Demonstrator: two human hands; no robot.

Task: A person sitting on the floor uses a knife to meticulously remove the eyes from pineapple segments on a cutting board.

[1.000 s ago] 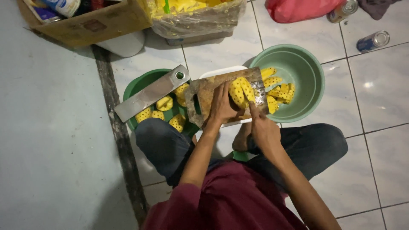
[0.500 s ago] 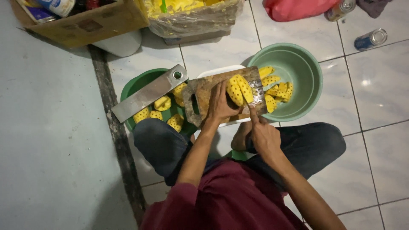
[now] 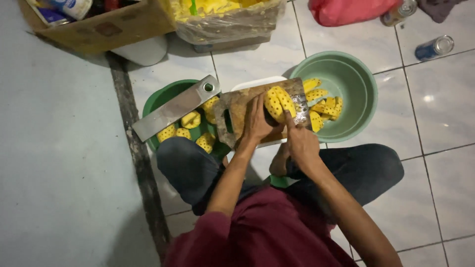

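A peeled yellow pineapple (image 3: 278, 102) lies on a wooden cutting board (image 3: 237, 106) in front of my knees. My left hand (image 3: 258, 122) presses on the pineapple's near side and steadies it. My right hand (image 3: 300, 143) grips a knife (image 3: 300, 110) whose blade stands against the fruit's right end. Cut pineapple slices (image 3: 324, 105) lie in the light green basin (image 3: 360, 81) to the right of the board.
A dark green bowl (image 3: 161, 101) at the left holds peeled pineapples (image 3: 190, 119), with a large cleaver (image 3: 174, 109) laid across its rim. A cardboard box (image 3: 106, 22), a plastic bag of peels (image 3: 225, 17) and two cans (image 3: 434, 47) lie further back on the tiled floor.
The knife in my right hand has shifted slightly left along the pineapple. My left hand stays on the fruit.
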